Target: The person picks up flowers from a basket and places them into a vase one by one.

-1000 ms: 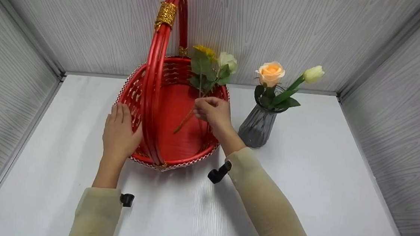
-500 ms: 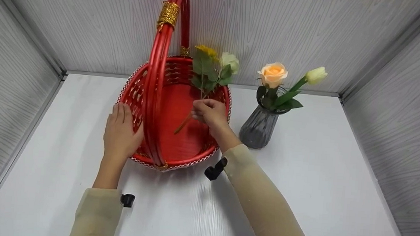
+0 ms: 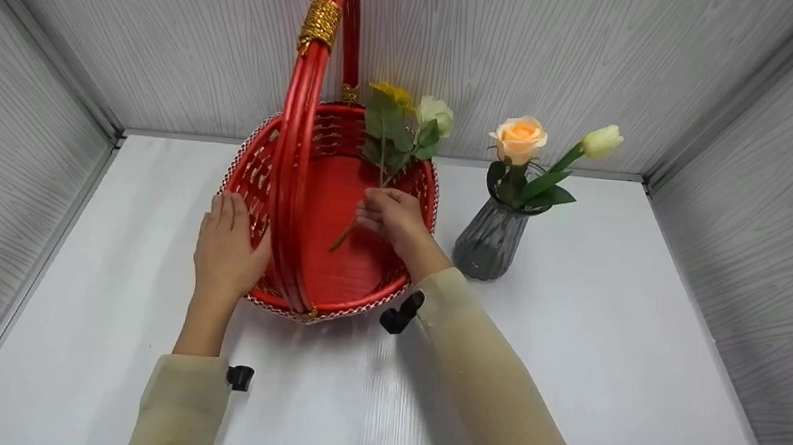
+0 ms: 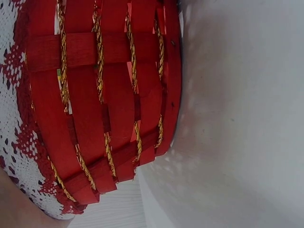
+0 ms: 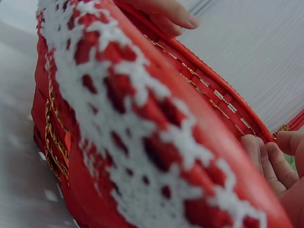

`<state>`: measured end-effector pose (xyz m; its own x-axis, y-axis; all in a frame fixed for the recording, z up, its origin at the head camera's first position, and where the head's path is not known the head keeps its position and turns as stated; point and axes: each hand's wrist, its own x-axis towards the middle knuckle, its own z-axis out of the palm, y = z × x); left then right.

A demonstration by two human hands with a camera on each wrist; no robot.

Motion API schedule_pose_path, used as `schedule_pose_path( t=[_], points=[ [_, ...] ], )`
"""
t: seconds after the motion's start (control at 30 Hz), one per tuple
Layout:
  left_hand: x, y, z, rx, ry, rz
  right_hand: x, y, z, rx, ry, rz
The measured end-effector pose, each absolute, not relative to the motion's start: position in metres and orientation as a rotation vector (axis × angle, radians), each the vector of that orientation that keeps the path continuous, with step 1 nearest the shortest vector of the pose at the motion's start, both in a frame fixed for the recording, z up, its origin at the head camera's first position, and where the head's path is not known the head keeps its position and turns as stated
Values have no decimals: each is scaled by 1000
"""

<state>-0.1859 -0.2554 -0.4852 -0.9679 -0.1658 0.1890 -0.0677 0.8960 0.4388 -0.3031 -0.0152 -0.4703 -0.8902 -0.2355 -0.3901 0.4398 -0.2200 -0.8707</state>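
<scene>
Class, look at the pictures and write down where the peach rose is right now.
In the head view, the peach rose stands in the grey vase, to the right of the red basket and left of the pale tulip.

Your left hand (image 3: 229,259) rests on the side of the red basket (image 3: 325,273) while your right hand (image 3: 400,224) pinches a flower stem (image 3: 381,168), near the grey vase (image 3: 488,244).
</scene>
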Motion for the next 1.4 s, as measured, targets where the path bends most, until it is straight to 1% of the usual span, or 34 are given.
schedule_pose_path(
  t=[0.4,1.07,1.4],
  points=[
    [-184,-255,-483,177,-2850,-657,-305,-15,-468,324,1569,-2149],
    [-185,-254,-484,172,-2828,-654,-308,-15,-469,348,1653,-2050],
    [-184,-254,-482,163,-2853,-646,-311,-13,-470,395,1495,-2104]
  ],
)
